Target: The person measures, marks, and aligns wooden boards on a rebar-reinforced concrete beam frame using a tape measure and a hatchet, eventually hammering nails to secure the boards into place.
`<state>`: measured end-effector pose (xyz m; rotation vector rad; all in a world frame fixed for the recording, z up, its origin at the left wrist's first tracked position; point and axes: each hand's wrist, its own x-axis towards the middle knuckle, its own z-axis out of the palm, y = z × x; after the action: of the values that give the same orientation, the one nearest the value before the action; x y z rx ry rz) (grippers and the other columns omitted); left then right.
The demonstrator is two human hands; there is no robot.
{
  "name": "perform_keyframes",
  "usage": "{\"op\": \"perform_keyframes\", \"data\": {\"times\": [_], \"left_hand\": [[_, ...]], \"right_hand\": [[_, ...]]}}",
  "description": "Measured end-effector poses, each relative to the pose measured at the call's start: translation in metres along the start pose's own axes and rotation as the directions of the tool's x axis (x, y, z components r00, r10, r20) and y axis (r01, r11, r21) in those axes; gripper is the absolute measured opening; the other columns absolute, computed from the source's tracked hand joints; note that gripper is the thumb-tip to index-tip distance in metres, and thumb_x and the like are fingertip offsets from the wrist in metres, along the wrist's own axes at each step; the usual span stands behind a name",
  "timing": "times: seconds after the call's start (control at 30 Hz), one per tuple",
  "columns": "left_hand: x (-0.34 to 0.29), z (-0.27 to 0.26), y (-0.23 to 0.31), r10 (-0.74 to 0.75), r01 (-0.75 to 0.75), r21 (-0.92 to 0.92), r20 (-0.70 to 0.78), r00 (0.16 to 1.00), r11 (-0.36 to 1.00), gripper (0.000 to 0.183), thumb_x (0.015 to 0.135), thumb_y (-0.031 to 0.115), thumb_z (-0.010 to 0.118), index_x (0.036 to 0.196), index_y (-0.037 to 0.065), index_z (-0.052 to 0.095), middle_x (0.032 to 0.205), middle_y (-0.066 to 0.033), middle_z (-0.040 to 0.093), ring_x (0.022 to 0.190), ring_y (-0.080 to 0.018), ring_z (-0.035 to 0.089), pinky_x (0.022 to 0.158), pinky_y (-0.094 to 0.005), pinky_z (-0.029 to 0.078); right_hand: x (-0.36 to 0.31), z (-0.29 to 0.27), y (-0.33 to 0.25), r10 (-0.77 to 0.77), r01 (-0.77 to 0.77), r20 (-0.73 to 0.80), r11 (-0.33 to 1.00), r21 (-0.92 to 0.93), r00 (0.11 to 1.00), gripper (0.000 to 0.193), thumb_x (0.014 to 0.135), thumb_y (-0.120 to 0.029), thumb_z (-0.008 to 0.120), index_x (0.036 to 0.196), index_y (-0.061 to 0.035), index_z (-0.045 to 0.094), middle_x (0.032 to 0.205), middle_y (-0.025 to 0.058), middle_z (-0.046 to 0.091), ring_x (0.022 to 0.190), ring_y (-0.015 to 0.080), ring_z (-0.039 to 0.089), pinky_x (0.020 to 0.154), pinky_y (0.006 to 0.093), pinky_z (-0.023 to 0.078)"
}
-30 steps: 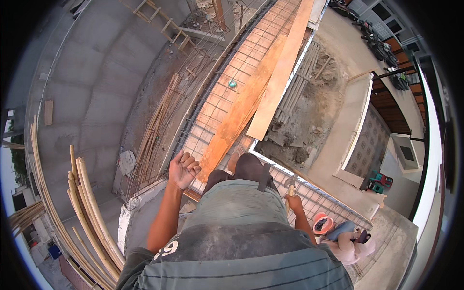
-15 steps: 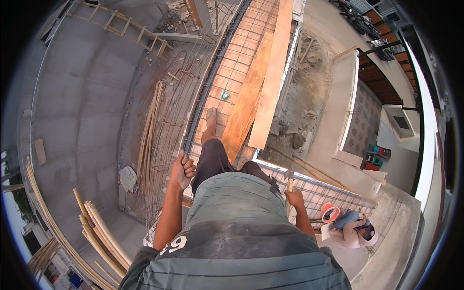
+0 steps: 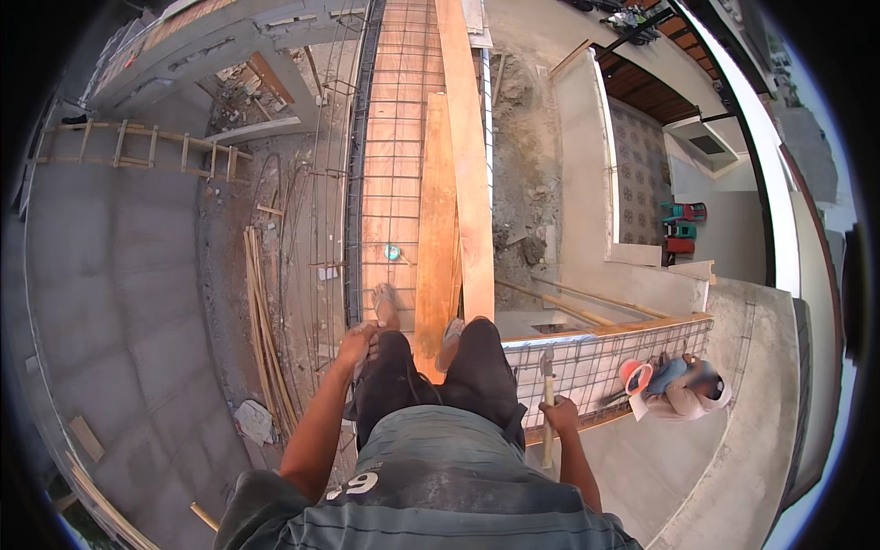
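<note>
My right hand [image 3: 561, 414] is closed around the wooden handle of a hammer [image 3: 548, 371], its dark head pointing up, beside my right thigh. By my left knee, my left hand [image 3: 358, 345] is closed, and whatever its fingers may hold is hidden. Under my feet runs a floor of wooden panels with a steel rebar grid [image 3: 392, 174] over it. A shorter orange-brown plank [image 3: 434, 229] and a longer pale plank [image 3: 469, 192] lie lengthwise on the grid. Ahead of my left foot sits a small round turquoise thing [image 3: 392, 252].
At the right, a person [image 3: 687, 392] sits by an orange bucket [image 3: 634, 377] and a second rebar strip [image 3: 596, 362]. Drops border the walkway: bamboo poles [image 3: 261, 321] and a wooden ladder [image 3: 170, 149] lie left; rubble [image 3: 527, 174] lies right.
My view has turned, so the walkway now runs nearly straight ahead. My right foot has come into sight beside the planks. Both hands remain closed, the right still on the hammer.
</note>
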<state>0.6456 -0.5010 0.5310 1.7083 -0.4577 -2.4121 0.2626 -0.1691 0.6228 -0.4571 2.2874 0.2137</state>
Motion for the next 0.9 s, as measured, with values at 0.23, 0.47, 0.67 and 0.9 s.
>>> {"op": "perform_keyframes", "data": {"times": [0.23, 0.47, 0.67, 0.9], "left_hand": [[0.083, 0.011, -0.004, 0.183, -0.092, 0.394, -0.200, 0.963, 0.914, 0.036, 0.103, 0.035, 0.054, 0.088, 0.007, 0.072, 0.060, 0.0045, 0.048, 0.052, -0.0075, 0.041, 0.049, -0.0293, 0.033], [0.178, 0.023, 0.013, 0.162, -0.033, 0.410, -0.285, 0.945, 0.911, 0.051, 0.105, 0.042, 0.045, 0.067, 0.009, 0.054, 0.055, 0.0031, 0.044, 0.046, -0.0097, 0.038, 0.044, -0.0305, 0.029], [0.364, 0.014, 0.023, 0.360, -0.210, 0.539, -0.189, 0.914, 0.816, 0.059, 0.103, 0.047, 0.049, 0.068, 0.003, 0.061, 0.058, -0.0015, 0.050, 0.057, -0.0129, 0.049, 0.055, -0.0321, 0.039], [0.538, 0.035, 0.056, 0.482, -0.211, 0.770, -0.140, 0.865, 0.602, 0.054, 0.098, 0.050, 0.053, 0.085, 0.002, 0.074, 0.077, -0.0204, 0.069, 0.077, -0.0340, 0.070, 0.072, -0.0430, 0.051]], "right_hand": [[0.091, -0.013, -0.088, -0.172, 0.176, 0.040, 0.974, -0.140, 0.984, 0.042, 0.072, -0.044, 0.075, 0.092, -0.0070, 0.074, 0.082, 0.0182, 0.071, 0.086, 0.0382, 0.070, 0.078, 0.0480, 0.054], [0.261, 0.026, -0.192, -0.383, 0.386, 0.057, 0.893, -0.231, 0.922, 0.050, 0.078, -0.054, 0.072, 0.094, -0.0070, 0.072, 0.086, 0.0194, 0.072, 0.087, 0.0382, 0.070, 0.078, 0.0483, 0.054], [0.431, 0.090, -0.308, -0.499, 0.500, 0.088, 0.808, -0.312, 0.862, 0.049, 0.075, -0.051, 0.073, 0.098, -0.0083, 0.073, 0.092, 0.0173, 0.074, 0.090, 0.0358, 0.071, 0.080, 0.0467, 0.055], [0.572, 0.190, -0.397, -0.578, 0.566, 0.067, 0.759, -0.323, 0.813, 0.052, 0.077, -0.047, 0.074, 0.105, -0.0035, 0.070, 0.092, 0.0213, 0.072, 0.093, 0.0360, 0.071, 0.084, 0.0475, 0.053]]}}
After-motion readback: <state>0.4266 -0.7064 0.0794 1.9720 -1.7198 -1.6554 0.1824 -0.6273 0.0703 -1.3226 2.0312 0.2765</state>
